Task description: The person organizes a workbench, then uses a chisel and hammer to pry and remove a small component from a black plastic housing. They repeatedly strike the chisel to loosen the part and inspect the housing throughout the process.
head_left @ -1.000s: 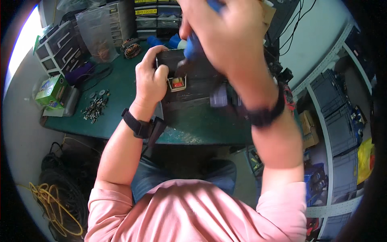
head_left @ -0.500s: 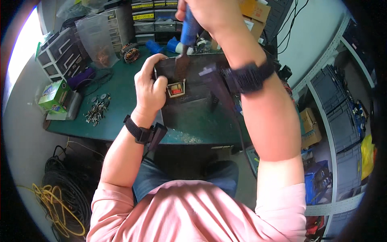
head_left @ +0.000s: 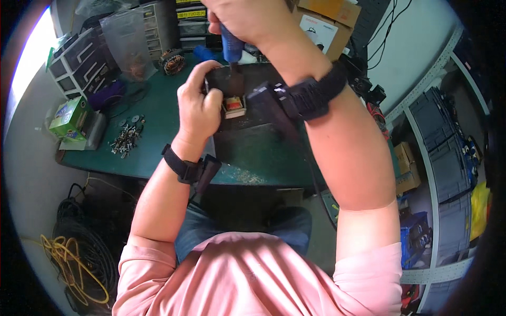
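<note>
My right hand (head_left: 247,20) is closed round the blue handle of a scraper (head_left: 232,46). Its flat, brownish blade points down at a dark flat panel (head_left: 258,79) on the bench; whether it touches is not clear. Thumb and forefinger of my left hand (head_left: 197,105) are curled over the left edge of that panel, where a thin shiny edge shows. Beside my left thumb lies a small pale-framed, box-like piece (head_left: 234,107) with red inside. My right wrist and its strapped-on black device hide part of the panel.
On the green bench (head_left: 163,116), a heap of screws (head_left: 125,139) lies left, near a green box (head_left: 71,118) and small drawer units (head_left: 79,66). A copper-wound coil (head_left: 172,62) sits behind. Cardboard boxes (head_left: 337,21) stand back right; shelving (head_left: 437,131) is at the right.
My right hand and the scraper have shifted a little left and up. The pale-framed piece appears slightly turned and moved right. My left hand keeps its hold.
</note>
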Action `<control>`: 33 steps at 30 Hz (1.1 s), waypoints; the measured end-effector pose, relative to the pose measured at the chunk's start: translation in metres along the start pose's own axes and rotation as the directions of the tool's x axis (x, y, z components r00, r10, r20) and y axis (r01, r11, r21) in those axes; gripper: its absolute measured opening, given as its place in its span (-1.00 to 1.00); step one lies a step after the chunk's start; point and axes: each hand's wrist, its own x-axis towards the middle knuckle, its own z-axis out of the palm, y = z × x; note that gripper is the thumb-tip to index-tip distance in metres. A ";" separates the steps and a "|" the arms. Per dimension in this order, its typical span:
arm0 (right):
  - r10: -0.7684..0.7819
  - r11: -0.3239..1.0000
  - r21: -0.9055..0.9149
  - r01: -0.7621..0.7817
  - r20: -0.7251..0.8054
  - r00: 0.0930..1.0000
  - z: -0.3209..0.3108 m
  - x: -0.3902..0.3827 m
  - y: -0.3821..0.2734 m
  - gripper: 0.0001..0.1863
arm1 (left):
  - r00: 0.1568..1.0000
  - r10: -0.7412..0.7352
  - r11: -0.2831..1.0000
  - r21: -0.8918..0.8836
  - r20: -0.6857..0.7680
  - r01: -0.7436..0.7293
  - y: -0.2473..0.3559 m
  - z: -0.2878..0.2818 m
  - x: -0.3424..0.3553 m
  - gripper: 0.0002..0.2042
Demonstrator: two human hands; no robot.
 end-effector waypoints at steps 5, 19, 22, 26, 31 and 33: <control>-0.204 0.966 -0.202 0.164 -0.200 0.958 0.006 -0.037 -0.016 -0.75 | 0.996 0.077 0.997 -0.023 0.048 -0.075 0.005 -0.002 -0.009 -0.62; -0.425 0.883 -0.270 0.385 -0.110 0.898 -0.008 -0.006 -0.070 -0.70 | 0.994 0.105 0.992 0.062 0.023 -0.106 -0.005 0.003 0.001 -0.58; -0.142 0.987 -0.094 0.132 -0.112 0.984 -0.028 -0.016 -0.090 -0.71 | 0.995 0.085 0.995 0.044 0.042 -0.087 -0.001 0.002 -0.002 -0.58; -0.076 0.997 -0.038 0.071 -0.143 0.987 -0.059 -0.021 -0.093 -0.72 | 0.995 0.083 0.996 0.015 0.047 -0.083 -0.001 0.004 -0.002 -0.59; -0.078 0.997 0.005 0.080 -0.186 0.980 -0.084 -0.028 -0.088 -0.74 | 0.996 0.079 0.997 0.016 0.047 -0.080 -0.003 0.004 -0.002 -0.59; -0.032 0.999 0.015 0.036 -0.206 0.978 -0.080 -0.037 -0.065 -0.75 | 0.997 0.062 0.998 0.023 0.051 -0.063 -0.002 0.005 -0.003 -0.59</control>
